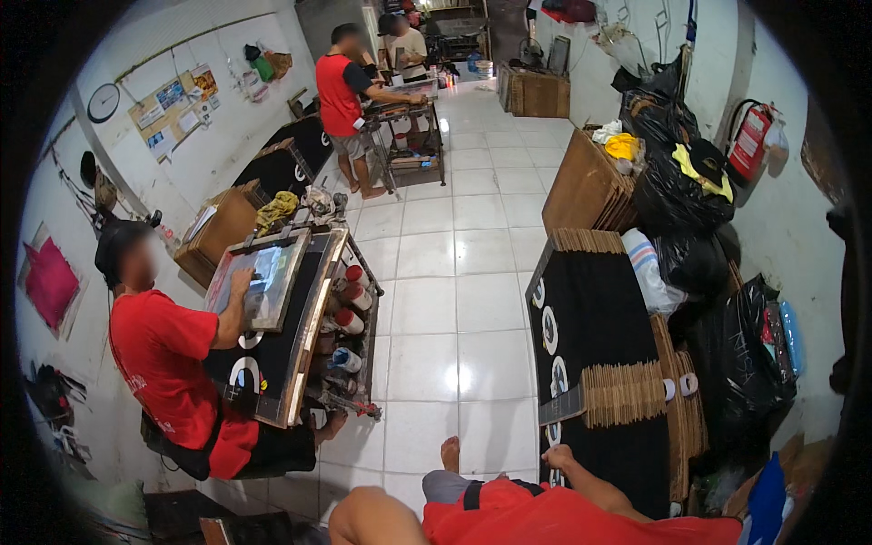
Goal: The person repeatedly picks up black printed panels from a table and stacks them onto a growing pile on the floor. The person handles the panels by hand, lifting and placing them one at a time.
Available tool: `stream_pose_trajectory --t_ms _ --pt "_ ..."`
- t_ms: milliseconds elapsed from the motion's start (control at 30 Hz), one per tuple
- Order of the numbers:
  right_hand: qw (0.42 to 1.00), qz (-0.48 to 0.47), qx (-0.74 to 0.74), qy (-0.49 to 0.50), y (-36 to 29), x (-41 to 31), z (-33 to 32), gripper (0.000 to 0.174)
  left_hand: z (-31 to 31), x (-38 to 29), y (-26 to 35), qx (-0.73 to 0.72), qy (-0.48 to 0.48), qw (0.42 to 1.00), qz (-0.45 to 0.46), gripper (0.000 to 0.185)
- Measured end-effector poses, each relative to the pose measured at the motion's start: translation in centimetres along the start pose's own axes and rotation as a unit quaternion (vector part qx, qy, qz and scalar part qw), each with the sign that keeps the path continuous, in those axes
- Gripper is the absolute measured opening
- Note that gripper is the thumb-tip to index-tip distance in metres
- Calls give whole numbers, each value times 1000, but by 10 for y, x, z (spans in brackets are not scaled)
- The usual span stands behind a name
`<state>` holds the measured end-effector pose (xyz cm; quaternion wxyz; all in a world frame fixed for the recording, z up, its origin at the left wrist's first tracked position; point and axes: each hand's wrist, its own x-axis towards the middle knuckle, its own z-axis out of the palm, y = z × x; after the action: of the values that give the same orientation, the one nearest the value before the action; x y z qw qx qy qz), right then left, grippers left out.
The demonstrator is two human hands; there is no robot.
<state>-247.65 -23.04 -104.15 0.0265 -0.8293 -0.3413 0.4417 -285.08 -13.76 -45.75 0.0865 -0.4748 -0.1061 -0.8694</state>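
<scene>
My right hand (pixel 558 456) is at the left edge of a row of black fabric pieces (pixel 613 463) on boards, near a white printed motif (pixel 554 433). Its fingers look curled, but whether they grip the fabric or a board is too small to tell. Just beyond it, bare brown board ends (pixel 623 395) stand packed on edge, with a dark flat panel (pixel 564 407) beside them. More black printed fabric (pixel 599 300) lies farther along the row. My left hand is out of view; only a bent bare limb shows at the bottom.
At left, a seated person in red (pixel 163 347) works over a printing screen (pixel 266 279) on a slanted table (pixel 317 327) with jars below. Another person (pixel 340 88) stands at a rack farther off. White floor tiles (pixel 422 300) run between. Black bags (pixel 688 191) line the right wall.
</scene>
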Motion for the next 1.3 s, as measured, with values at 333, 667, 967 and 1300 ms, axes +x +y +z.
stream_pose_trajectory --t_ms 333,667,967,1300 --pt "988 -22 -153 -22 33 -12 6 27 28 5 48 88 91 991 47 48" --pt "962 -89 -257 -36 28 -24 5 18 7 -7 52 116 127 981 87 41" --pt "999 -48 -21 8 -30 -31 -10 11 13 -6 56 55 156 979 121 31" --pt "978 -62 -194 -52 32 -11 8 32 16 -7 61 41 186 973 128 32"
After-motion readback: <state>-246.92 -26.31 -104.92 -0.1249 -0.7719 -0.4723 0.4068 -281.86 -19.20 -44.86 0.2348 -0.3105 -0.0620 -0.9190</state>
